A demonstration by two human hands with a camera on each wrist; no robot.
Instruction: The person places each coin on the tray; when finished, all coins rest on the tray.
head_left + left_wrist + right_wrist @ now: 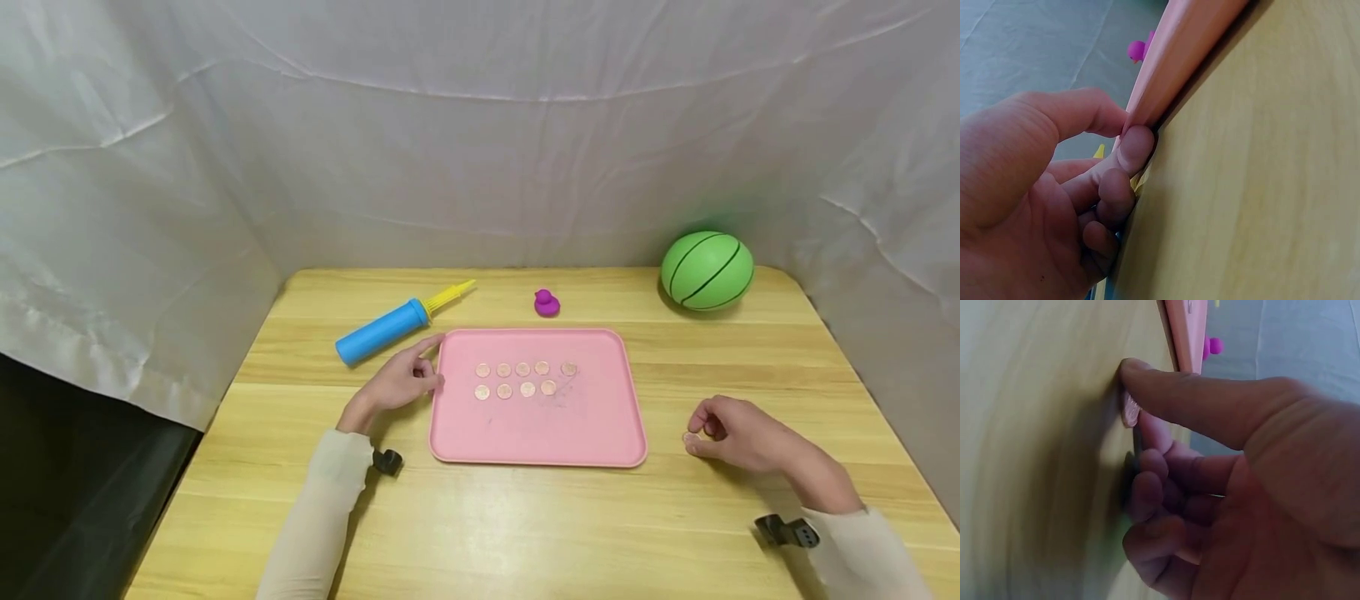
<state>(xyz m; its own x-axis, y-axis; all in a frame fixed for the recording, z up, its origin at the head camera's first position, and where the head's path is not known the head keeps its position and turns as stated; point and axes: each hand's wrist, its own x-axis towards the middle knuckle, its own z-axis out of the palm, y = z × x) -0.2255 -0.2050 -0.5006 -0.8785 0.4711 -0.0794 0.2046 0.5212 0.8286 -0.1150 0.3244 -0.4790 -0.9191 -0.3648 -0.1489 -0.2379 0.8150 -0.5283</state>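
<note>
Head view showed a flat pink plastic tray (537,433) at the centre of the frame on the light wooden table (480,533), carrying nine small copper-coloured round coins (522,379) in two rows near its upper half. The left hand (397,382) lay at the tray's left edge. In the left wrist view its thumb and forefinger (1137,147) pinched that raised rim, a grip that appeared to steady the tray against sliding.

The right hand (738,433) rested on the table at the lower right of the frame, apart from the tray. In the right wrist view the thumb and curled fingers (1147,487) closed on one more small pinkish-copper coin (1130,411) lying against the table surface; the grip was nearly closed, with the coin edge held at the fingertips, and the coin looked barely lifted, if at all.

Along the upper part of the frame lay a blue cylindrical hand pump with a yellow nozzle (390,327), a small purple rubber duck (547,302) and a green ball with black seams (707,271), all well clear of both hands. White cloth (480,125) screened the table on three sides.
</note>
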